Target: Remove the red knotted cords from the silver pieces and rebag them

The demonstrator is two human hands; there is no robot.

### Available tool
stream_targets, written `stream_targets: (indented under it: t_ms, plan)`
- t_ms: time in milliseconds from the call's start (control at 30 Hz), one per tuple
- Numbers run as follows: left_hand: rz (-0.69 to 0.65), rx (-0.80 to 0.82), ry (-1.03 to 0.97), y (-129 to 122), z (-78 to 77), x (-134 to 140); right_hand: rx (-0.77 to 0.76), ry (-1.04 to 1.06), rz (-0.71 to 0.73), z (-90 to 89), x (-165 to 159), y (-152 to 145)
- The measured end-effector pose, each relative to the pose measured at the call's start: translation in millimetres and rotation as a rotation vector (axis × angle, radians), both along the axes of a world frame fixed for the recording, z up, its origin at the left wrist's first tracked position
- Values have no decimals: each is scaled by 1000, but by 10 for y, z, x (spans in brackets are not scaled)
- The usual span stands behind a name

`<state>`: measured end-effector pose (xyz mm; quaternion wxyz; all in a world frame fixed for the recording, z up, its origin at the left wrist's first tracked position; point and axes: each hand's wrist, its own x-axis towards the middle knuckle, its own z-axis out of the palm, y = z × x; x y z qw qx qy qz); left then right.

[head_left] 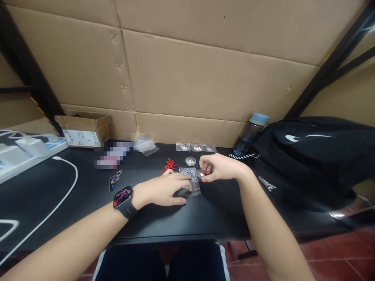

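My right hand [218,167] is closed in a pinch on a small silver domed disc [200,174] with a bit of red cord on it, just above the table. My left hand [165,189], wearing a black smartwatch [124,200], lies with fingers stretched over a clear plastic bag [193,181]. Something shiny shows partly under its fingers. Just beyond the bag rests another silver disc [190,160]. A small heap of red cords [170,164] lies past my left fingertips. Several bagged discs with red cord [197,147] form a row at the back.
Clear bags [145,144], a cardboard box [86,130] and a keychain [114,180] lie to the left. A white power strip [32,154] and cable [76,175] run along the far left. A bottle [250,132] and a black bag [310,164] stand right, before a cardboard wall [187,74].
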<state>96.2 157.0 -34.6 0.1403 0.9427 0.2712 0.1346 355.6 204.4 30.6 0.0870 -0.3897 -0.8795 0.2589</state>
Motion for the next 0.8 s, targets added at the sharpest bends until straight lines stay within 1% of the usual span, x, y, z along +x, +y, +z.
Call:
stream_targets:
  t_ms: [133, 233, 333, 633, 800]
  plan:
    - [32, 36, 6, -20, -39, 6, -35, -172, 3, 10, -72, -110]
    - [50, 56, 22, -26, -71, 13, 39, -295, -50, -17, -119, -154]
    - [33, 61, 24, -30, -75, 1, 95, -358, -102, -52, -149, -165]
    - [11, 42, 62, -31, -109, -29, 171, -378, -144, -160, -270, -141]
    - [13, -3, 87, -22, -94, -36, 144, -310, -119, -236, -234, -86]
